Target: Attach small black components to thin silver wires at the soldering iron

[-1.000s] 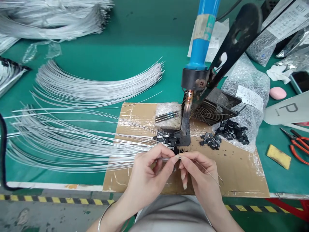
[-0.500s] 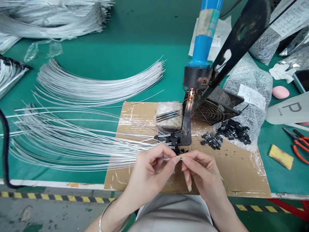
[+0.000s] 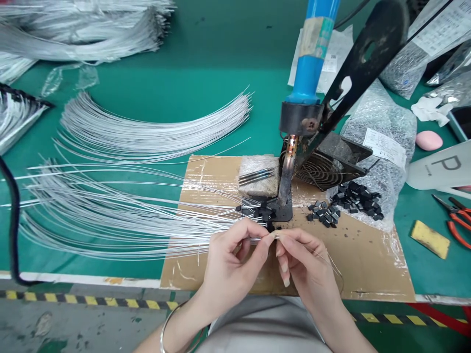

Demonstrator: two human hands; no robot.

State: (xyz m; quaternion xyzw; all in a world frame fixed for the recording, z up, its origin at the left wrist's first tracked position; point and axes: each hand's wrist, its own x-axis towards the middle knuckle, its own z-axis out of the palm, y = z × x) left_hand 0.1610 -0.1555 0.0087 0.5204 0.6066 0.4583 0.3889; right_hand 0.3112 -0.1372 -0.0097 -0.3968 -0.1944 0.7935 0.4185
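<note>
My left hand [image 3: 235,262] pinches the end of a thin wire over the cardboard [image 3: 368,264]. Close against it, my right hand [image 3: 307,262] is closed on a fine strand of solder wire [image 3: 333,264] that loops out to the right. The fingertips of both hands meet and hide the wire end between them. Just beyond them lie black connectors [image 3: 263,211] with white wires [image 3: 147,215] running left. Above these, the blue soldering iron [image 3: 307,78] points down in a black stand [image 3: 349,68].
A curved wire bundle [image 3: 154,130] lies at the back left. Right of the iron are a small fan [image 3: 324,164], loose black connectors [image 3: 324,214] and a bubble-wrap bag [image 3: 382,122]. A yellow sponge [image 3: 430,239] and red-handled pliers [image 3: 458,220] lie farther right.
Both hands stay pinched together, with only slight finger movement. The solder strand's loop at the right has shifted a little. The view has moved slightly.
</note>
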